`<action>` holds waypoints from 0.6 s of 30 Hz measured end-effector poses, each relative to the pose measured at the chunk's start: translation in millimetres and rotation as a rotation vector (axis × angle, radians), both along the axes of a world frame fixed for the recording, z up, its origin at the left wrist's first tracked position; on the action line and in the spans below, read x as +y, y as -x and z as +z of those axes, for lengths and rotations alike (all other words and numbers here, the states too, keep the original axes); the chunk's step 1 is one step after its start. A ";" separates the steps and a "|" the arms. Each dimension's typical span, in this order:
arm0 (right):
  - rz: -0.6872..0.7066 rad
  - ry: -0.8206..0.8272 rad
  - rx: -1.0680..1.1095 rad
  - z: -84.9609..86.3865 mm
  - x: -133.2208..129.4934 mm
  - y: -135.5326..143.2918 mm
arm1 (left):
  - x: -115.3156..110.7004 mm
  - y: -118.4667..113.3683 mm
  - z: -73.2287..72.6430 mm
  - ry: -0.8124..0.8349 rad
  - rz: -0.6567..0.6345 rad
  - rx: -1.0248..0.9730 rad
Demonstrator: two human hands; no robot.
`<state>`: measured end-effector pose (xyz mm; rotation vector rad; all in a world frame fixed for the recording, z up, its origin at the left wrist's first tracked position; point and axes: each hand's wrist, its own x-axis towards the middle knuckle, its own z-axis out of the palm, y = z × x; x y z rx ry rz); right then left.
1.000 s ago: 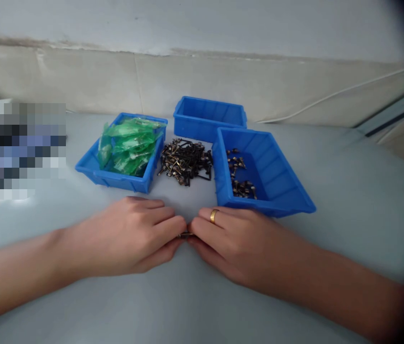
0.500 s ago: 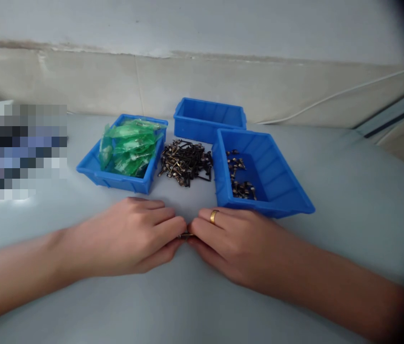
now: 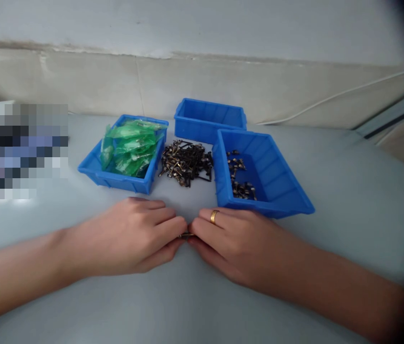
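My left hand [image 3: 146, 236] and my right hand [image 3: 227, 243] meet fingertip to fingertip above the grey table, both closed. Between them they pinch a small metal part [image 3: 186, 235], mostly hidden by the fingers. A gold ring is on my right hand. Beyond my hands lies a pile of dark and brassy screw-like parts [image 3: 186, 162]. To its right, a blue bin [image 3: 277, 177] holds several small metal pieces [image 3: 243, 189]. On the left, another blue bin [image 3: 123, 181] holds green plastic bags [image 3: 135, 145].
A third blue bin [image 3: 209, 129] stands behind the pile, near the tiled wall [image 3: 90, 79]. A white cable [image 3: 316, 103] runs along the wall at the right. Part of the left side is pixelated.
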<state>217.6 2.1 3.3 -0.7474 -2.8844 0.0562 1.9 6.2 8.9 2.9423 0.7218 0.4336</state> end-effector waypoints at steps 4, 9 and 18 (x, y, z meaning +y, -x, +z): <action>-0.007 0.002 -0.002 -0.6 -0.1 -1.3 | 0.4 0.2 -0.9 0.009 -0.001 0.003; -0.004 -0.003 0.005 -0.2 0.6 -1.1 | 0.2 -0.7 -0.4 0.003 -0.005 -0.006; -0.007 0.005 -0.004 -0.5 0.6 -0.3 | 0.9 0.0 -0.7 0.009 -0.004 -0.012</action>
